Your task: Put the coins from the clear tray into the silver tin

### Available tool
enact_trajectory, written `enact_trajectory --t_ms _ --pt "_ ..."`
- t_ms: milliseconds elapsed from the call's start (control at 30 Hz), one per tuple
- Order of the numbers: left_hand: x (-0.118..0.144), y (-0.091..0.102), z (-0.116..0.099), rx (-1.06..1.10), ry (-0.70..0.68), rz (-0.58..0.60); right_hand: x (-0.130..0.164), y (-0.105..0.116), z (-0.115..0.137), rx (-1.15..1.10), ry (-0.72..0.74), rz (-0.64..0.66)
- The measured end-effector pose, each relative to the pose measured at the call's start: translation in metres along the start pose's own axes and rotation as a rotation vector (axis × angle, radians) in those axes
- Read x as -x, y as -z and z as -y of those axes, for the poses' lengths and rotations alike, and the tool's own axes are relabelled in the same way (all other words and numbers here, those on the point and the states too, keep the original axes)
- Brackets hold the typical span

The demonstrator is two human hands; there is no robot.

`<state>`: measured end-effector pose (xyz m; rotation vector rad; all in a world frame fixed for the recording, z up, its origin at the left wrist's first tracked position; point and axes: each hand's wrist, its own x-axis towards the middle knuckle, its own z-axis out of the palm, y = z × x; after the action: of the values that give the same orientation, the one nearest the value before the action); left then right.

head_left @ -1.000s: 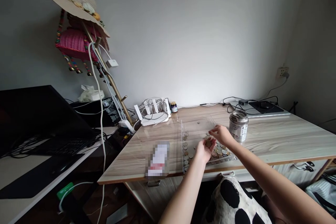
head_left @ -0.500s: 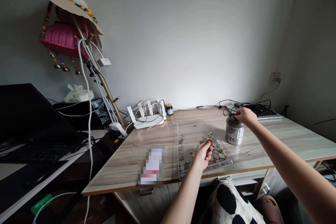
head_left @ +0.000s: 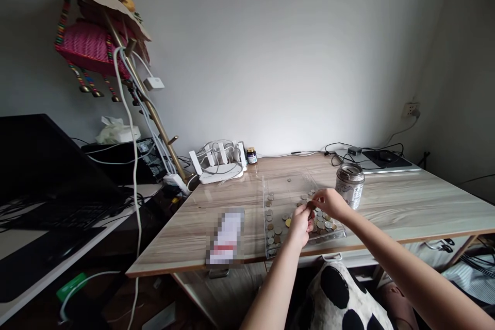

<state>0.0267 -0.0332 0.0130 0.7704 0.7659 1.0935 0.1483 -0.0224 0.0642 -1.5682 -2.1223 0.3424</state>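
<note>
My right hand (head_left: 328, 202) has come back from the silver metal can (head_left: 350, 186) to the clear shallow plastic tray (head_left: 288, 185) of mixed coins (head_left: 320, 219) on the tabletop (head_left: 406, 206). Both hands meet over the tray; left hand (head_left: 300, 224) cupped, right fingers pinched, contents too small to tell.

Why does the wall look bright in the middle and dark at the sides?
In the head view the light falls mostly on the middle of the wall, and the corners fade dark; the wide lens bends the edges; the tabletop shines with glare; the coins by both hands look small and soft.
</note>
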Motion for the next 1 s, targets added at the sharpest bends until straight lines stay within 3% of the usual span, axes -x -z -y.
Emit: enact_trajectory --t_ms 100,167,233,300,400,533,633,767,900,1000 --pt "-0.002 0.001 0.001 0.048 0.057 -0.114 -0.01 0.024 -0.008 -0.075 -0.015 -0.065" --pt "-0.002 0.002 0.001 0.076 0.092 -0.169 -0.017 0.052 -0.017 -0.071 -0.061 -0.218" --pt "-0.002 0.003 0.0 0.088 0.09 -0.17 -0.025 0.079 -0.03 0.046 -0.176 -0.397" --pt "-0.002 0.003 0.0 0.083 0.055 -0.162 -0.03 0.1 -0.046 0.223 -0.307 -0.475" --pt "-0.001 0.002 0.001 0.054 -0.01 -0.154 -0.034 0.113 -0.065 0.41 -0.395 -0.388" --pt "0.0 0.0 0.003 0.0 -0.057 -0.056 -0.034 0.113 -0.075 0.519 -0.407 -0.291" --pt "0.002 0.0 0.001 -0.036 -0.073 -0.019 -0.03 0.109 -0.064 0.564 -0.373 -0.3" --pt "0.005 0.0 -0.002 -0.041 -0.077 0.008 -0.011 0.079 -0.026 0.442 -0.123 -0.428" --pt "0.004 0.0 -0.003 -0.029 -0.046 -0.033 0.009 0.019 0.005 0.168 0.02 -0.127" --pt "0.003 -0.001 -0.003 -0.022 0.001 0.005 0.014 -0.012 0.007 0.03 0.051 -0.061"
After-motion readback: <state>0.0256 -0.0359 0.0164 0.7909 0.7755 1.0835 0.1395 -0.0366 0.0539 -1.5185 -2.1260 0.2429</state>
